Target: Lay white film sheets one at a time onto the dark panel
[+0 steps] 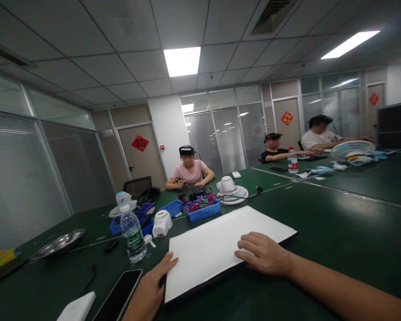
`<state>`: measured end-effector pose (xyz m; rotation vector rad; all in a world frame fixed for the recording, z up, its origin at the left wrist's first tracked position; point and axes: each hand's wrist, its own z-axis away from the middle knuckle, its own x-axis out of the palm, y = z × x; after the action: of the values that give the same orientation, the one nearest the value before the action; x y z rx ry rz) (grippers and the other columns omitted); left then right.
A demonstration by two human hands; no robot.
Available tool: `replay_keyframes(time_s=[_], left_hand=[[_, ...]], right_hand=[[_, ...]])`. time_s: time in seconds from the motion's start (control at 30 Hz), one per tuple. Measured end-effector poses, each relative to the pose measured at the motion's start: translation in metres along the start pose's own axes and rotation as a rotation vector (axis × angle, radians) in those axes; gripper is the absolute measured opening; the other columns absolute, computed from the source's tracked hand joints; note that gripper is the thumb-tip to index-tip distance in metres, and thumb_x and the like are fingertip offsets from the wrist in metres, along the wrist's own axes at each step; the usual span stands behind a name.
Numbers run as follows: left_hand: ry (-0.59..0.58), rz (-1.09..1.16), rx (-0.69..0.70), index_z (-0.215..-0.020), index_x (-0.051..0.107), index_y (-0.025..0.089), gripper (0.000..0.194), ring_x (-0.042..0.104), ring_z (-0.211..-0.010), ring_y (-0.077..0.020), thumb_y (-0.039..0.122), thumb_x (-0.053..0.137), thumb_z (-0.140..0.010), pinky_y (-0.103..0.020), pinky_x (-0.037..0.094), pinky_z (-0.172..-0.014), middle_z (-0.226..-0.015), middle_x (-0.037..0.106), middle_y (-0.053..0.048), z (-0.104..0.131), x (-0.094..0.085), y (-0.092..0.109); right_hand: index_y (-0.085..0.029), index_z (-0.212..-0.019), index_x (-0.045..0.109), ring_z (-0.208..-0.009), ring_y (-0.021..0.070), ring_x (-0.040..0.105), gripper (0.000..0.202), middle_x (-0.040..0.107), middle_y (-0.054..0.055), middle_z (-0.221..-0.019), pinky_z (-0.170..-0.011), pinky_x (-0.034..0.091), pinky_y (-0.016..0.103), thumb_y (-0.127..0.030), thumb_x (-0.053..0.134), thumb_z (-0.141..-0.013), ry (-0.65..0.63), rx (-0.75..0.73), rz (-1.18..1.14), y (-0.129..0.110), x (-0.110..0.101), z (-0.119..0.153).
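A flat white rectangular panel [213, 249] with a dark edge lies in front of me on the green table. At its left edge is my left hand [155, 281], gripping the rim with fingertips over the white face; the rest of its fingers are partly hidden. My right hand [262, 253] rests palm down on the near right part of the panel, its fingers bent slightly and apart. Beside my left forearm lies a dark-screened phone [118, 296], with a white box-like object [77, 307] to its left.
A water bottle [132, 236] stands left of the panel. Behind it are a white fan housing [162, 224], a blue tray of wires [204, 213] and a fan part [232, 191]. A metal dish [59, 244] sits far left. A person [190, 171] works opposite; others sit at right.
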<state>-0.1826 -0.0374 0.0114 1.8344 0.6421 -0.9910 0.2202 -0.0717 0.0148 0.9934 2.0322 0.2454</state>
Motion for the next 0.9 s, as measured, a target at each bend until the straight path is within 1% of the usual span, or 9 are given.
replay_keyframes(time_s=[0.1, 0.23, 0.37, 0.43, 0.5, 0.57, 0.67, 0.8, 0.9], left_hand=[[0.036, 0.037, -0.013, -0.132, 0.063, 0.036, 0.052, 0.044, -0.142, -0.0256, 0.024, 0.055, -0.082, -0.054, 0.023, -0.123, -0.150, 0.052, 0.001, 0.000, 0.000, 0.002], [0.149, 0.067, 0.006, -0.131, 0.064, 0.032, 0.050, 0.045, -0.142, -0.0270, 0.029, 0.059, -0.082, -0.051, 0.028, -0.122, -0.155, 0.049, -0.004, -0.003, 0.003, -0.002], [0.271, 0.015, 0.021, -0.139, 0.055, 0.033, 0.053, 0.043, -0.144, -0.0269, 0.030, 0.054, -0.087, -0.052, 0.031, -0.121, -0.160, 0.042, -0.002, -0.006, 0.008, -0.010], [0.271, -0.029, 0.024, -0.139, 0.055, 0.031, 0.049, 0.047, -0.142, -0.0268, 0.036, 0.050, -0.090, -0.050, 0.036, -0.119, -0.159, 0.042, -0.004, -0.007, 0.009, -0.012], [0.245, -0.071, 0.015, -0.133, 0.061, 0.028, 0.044, 0.050, -0.139, -0.0266, 0.036, 0.048, -0.091, -0.048, 0.039, -0.117, -0.157, 0.045, -0.006, -0.007, 0.010, -0.013], [0.196, -0.108, -0.006, -0.125, 0.066, 0.028, 0.039, 0.053, -0.136, -0.0259, 0.034, 0.047, -0.092, -0.048, 0.041, -0.116, -0.154, 0.050, -0.006, -0.007, 0.010, -0.013], [0.137, -0.134, -0.036, -0.117, 0.070, 0.029, 0.036, 0.056, -0.133, -0.0247, 0.034, 0.045, -0.092, -0.047, 0.042, -0.115, -0.151, 0.053, -0.004, -0.007, 0.010, -0.009], [0.096, -0.143, -0.065, -0.115, 0.071, 0.029, 0.036, 0.058, -0.131, -0.0249, 0.033, 0.044, -0.092, -0.046, 0.044, -0.113, -0.150, 0.054, -0.004, -0.004, 0.008, -0.004], [0.079, -0.133, -0.064, -0.114, 0.072, 0.028, 0.038, 0.058, -0.131, -0.0240, 0.028, 0.041, -0.091, -0.044, 0.044, -0.112, -0.148, 0.056, -0.004, -0.002, 0.007, -0.004]], right_hand=[[-0.015, -0.099, 0.062, -0.074, 0.0163, 0.058, 0.012, 0.067, 0.005, -0.088, -0.061, 0.040, 0.030, -0.014, 0.051, -0.095, 0.014, 0.061, 0.040, -0.002, -0.006, -0.004], [-0.015, -0.098, 0.063, -0.076, 0.0152, 0.058, 0.014, 0.065, 0.005, -0.087, -0.060, 0.038, 0.028, -0.011, 0.050, -0.096, 0.033, 0.174, 0.069, 0.005, -0.023, -0.015], [-0.018, -0.100, 0.063, -0.079, 0.0152, 0.061, 0.016, 0.065, 0.004, -0.091, -0.066, 0.042, 0.028, -0.013, 0.049, -0.096, -0.047, 0.348, 0.090, 0.018, -0.059, -0.035], [-0.021, -0.098, 0.064, -0.075, 0.0148, 0.061, 0.014, 0.064, 0.002, -0.090, -0.064, 0.043, 0.028, -0.017, 0.051, -0.094, -0.121, 0.437, 0.096, 0.021, -0.083, -0.044], [-0.024, -0.096, 0.065, -0.071, 0.0142, 0.062, 0.012, 0.064, 0.000, -0.088, -0.059, 0.043, 0.027, -0.020, 0.055, -0.092, -0.192, 0.504, 0.115, 0.021, -0.105, -0.048], [-0.027, -0.094, 0.067, -0.064, 0.0142, 0.062, 0.011, 0.065, -0.001, -0.086, -0.053, 0.041, 0.028, -0.023, 0.058, -0.088, -0.245, 0.534, 0.156, 0.021, -0.126, -0.044], [-0.032, -0.096, 0.070, -0.057, 0.0150, 0.063, 0.015, 0.068, -0.001, -0.090, -0.048, 0.042, 0.030, -0.031, 0.057, -0.088, -0.346, 0.595, 0.217, 0.026, -0.152, -0.024], [-0.036, -0.098, 0.072, -0.068, 0.0231, 0.068, 0.023, 0.073, 0.003, -0.094, -0.055, 0.049, 0.038, -0.049, 0.057, -0.087, -0.548, 0.833, 0.267, 0.049, -0.183, 0.007], [-0.034, -0.099, 0.073, -0.076, 0.0261, 0.068, 0.024, 0.073, 0.006, -0.092, -0.064, 0.052, 0.042, -0.048, 0.065, -0.081, -0.667, 1.002, 0.285, 0.065, -0.202, 0.016]])
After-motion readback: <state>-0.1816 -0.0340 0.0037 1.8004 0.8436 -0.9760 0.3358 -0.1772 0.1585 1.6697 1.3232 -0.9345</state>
